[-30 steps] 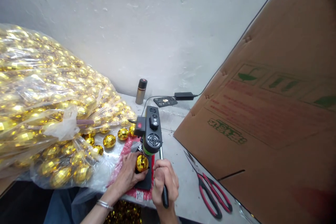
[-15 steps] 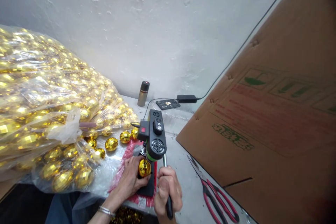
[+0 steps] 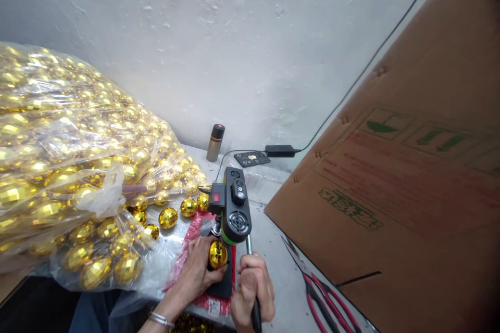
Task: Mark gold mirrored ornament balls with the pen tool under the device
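Just under the head of a small black bench drill press, my left hand grips a shiny gold mirror-ball ornament. Thumb and fingers close round the ball's left side, above the machine's black base. My right hand is wrapped round the black-ended metal lever on the machine's right side. The machine stands on red plastic wrap. Whether a bit touches the ball is hidden by the machine head.
A large clear bag of gold balls fills the left, with several loose gold balls beside it. Behind stand a bottle, a black phone-like slab and a power adapter. Red-handled scissors lie by a cardboard box.
The whole view has shifted slightly, so everything sits a little lower and further right. Both hands keep their holds on the ball and the lever.
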The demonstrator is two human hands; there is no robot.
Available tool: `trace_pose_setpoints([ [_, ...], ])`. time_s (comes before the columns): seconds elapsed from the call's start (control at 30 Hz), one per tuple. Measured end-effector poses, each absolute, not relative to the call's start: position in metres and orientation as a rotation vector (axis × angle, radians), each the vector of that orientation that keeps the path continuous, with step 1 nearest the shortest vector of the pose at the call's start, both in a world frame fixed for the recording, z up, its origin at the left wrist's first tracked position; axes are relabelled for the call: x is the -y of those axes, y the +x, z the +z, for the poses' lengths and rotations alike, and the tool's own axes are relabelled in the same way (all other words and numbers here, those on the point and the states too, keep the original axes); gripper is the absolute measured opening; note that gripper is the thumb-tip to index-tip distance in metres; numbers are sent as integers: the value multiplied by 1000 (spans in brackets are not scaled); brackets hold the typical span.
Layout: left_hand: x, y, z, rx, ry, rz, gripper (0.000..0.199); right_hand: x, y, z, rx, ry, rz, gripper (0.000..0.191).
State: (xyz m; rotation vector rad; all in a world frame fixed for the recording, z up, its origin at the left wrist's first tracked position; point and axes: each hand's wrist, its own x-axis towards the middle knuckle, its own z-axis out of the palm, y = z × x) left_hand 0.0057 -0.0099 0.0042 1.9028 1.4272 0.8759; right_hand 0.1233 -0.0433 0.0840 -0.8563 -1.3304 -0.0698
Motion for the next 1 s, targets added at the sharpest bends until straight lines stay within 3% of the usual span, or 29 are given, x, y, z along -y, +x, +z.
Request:
trace_pose_setpoints([
  [0.53, 8, 6, 2, -1427, 1935, 890, 48, 43, 126, 73, 1437, -873, -170, 32],
  [0.73, 8, 7, 11, -1417, 1927, 877, 49, 48, 132, 113, 1489, -884, -38, 30],
  [0.9, 38, -12, -2, -1315, 2080, 871, 61, 52, 132, 159, 1437, -987, 172, 32],
  [1.0, 56, -38, -15, -1274, 2262, 869, 87, 52, 129, 154, 1422, -962, 164, 32],
])
